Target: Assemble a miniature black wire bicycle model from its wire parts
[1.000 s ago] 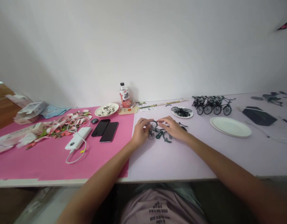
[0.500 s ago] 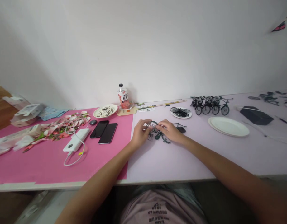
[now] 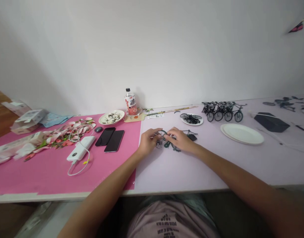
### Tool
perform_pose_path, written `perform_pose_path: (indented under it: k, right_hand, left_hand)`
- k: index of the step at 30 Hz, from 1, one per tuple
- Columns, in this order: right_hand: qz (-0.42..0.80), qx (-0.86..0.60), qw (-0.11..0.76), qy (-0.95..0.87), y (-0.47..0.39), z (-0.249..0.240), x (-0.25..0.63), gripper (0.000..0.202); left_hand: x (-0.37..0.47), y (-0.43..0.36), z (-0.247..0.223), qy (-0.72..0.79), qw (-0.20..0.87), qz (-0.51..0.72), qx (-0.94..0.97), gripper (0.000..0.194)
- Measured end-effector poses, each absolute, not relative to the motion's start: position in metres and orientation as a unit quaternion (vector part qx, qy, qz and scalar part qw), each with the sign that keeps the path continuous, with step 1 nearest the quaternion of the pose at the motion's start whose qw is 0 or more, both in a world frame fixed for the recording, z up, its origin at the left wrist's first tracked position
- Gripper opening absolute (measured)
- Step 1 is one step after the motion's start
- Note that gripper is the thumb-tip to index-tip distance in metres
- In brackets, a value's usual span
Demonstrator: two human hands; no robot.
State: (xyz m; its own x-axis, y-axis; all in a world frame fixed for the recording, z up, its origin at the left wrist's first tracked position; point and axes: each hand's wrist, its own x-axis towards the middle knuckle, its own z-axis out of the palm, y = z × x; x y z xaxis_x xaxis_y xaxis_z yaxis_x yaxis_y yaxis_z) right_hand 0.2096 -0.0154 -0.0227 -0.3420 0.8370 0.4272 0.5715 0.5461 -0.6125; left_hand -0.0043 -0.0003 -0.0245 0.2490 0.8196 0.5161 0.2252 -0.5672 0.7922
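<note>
My left hand [image 3: 150, 141] pinches one side of a small spoked toy bicycle wheel [image 3: 162, 132], its thumb and fingers bent round the rim. From the other side my right hand [image 3: 179, 138] grips the same wheel, so both hands are closed and close together. Fingers cover much of the wheel. Just under the hands lie dark green plastic bicycle parts [image 3: 176, 148], partly hidden. Beside my right hand rests another dark piece with thin bars [image 3: 192, 136]. Several assembled toy bicycles [image 3: 228, 112] stand in a row farther back on the right.
Black parts fill a small plate [image 3: 191, 124] behind my right hand. White plates [image 3: 242, 134] and a dark box [image 3: 272, 122] lie right. On the pink left side are phones [image 3: 114, 141], a white power bank [image 3: 81, 148], a bowl [image 3: 111, 123], a bottle [image 3: 131, 105] and artificial petals [image 3: 65, 135].
The wheel has tilted from nearly upright to a flatter angle between my fingers, and it sits slightly lower. Both hands keep their grip in almost the same place.
</note>
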Motion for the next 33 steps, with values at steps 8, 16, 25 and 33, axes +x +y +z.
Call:
perform_pose_path:
  k: [8,16,25,33]
  right_hand:
    - [0.175,-0.422,0.367,-0.811,-0.017,-0.021,0.21,0.034]
    - [0.176,-0.438,0.385,-0.793,-0.019,-0.019,0.209,0.031]
    - [0.208,-0.424,0.397,-0.787,-0.022,-0.026,0.208,0.074]
    - [0.18,-0.403,0.409,-0.798,-0.013,-0.029,0.21,0.067]
  left_hand:
    - [-0.004,0.002,-0.025,0.371,0.314,0.523,0.7,0.028]
    - [-0.001,-0.011,-0.013,0.389,0.336,0.486,0.707,0.027]
    - [0.0,-0.005,-0.016,0.364,0.433,0.503,0.654,0.047]
    - [-0.002,-0.004,-0.017,0.35,0.491,0.489,0.63,0.053]
